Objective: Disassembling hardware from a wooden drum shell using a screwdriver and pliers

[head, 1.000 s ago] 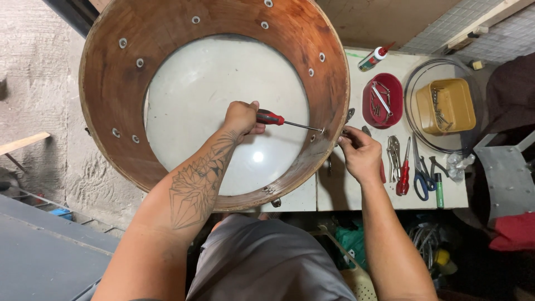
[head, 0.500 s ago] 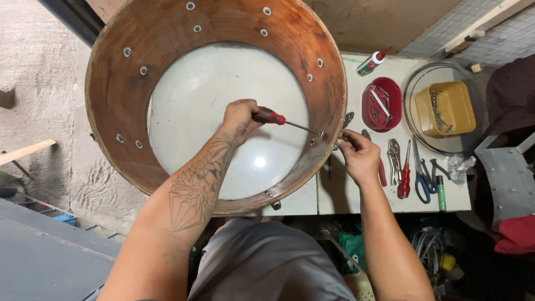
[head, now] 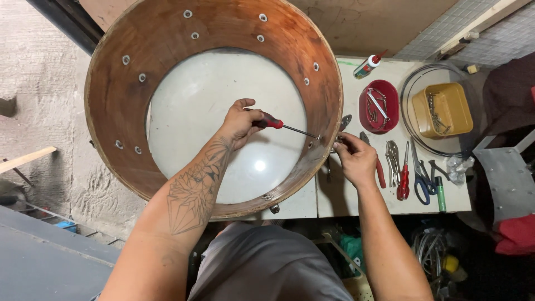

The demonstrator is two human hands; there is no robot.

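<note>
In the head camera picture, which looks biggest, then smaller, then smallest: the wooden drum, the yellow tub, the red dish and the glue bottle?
1. Wooden drum, by far the biggest.
2. Yellow tub.
3. Red dish, a little smaller than the tub.
4. Glue bottle, the smallest.

Drum shell: wood, reddish-brown stained, worn matt inner wall, studded with small bright metal fasteners. Drumhead: smooth whitish film, slightly glossy, with one light reflection. Screwdriver: glossy red-and-black plastic handle, thin bare metal shaft. Counter: pale, matt, scuffed. Bowl near far edge: shiny red plastic, holding metal hardware. Tub toward right edge: yellow plastic, matt. Pliers: dull bare steel.
</note>
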